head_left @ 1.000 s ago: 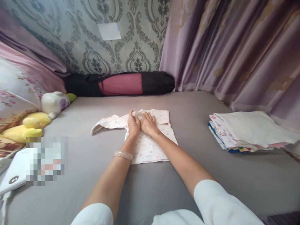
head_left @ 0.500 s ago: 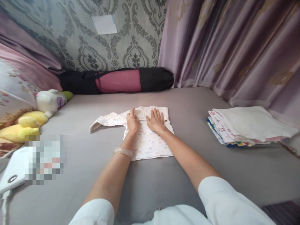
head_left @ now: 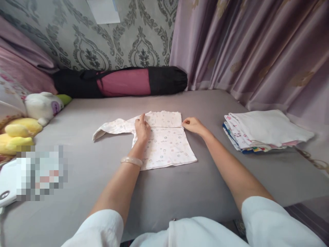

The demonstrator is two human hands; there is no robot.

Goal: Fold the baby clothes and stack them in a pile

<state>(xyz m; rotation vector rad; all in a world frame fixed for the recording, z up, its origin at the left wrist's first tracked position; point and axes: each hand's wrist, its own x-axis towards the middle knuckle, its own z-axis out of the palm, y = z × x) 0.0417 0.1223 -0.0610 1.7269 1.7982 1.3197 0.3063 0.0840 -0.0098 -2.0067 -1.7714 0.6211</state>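
Note:
A small pale printed baby top [head_left: 167, 144] lies flat on the grey bed sheet [head_left: 205, 178], one sleeve stretched out to the left. My left hand [head_left: 142, 127] rests on the garment near its left shoulder, index finger extended, the other fingers curled, pressing the cloth down. My right hand [head_left: 192, 125] sits at the garment's right edge with its fingers curled, pinching the cloth at the fold line. A pale bangle [head_left: 131, 161] circles my left wrist.
A stack of folded clothes [head_left: 262, 132] lies to the right. A black and pink rolled mat bag [head_left: 120, 82] runs along the wall. Plush toys [head_left: 28, 116] sit at the left. Purple curtains [head_left: 252, 51] hang at the right. A white device [head_left: 6, 188] lies lower left.
My right hand slid from the middle of the garment to its right edge and curled its fingers. My left hand stayed near the left shoulder. The view shifted slightly left and down.

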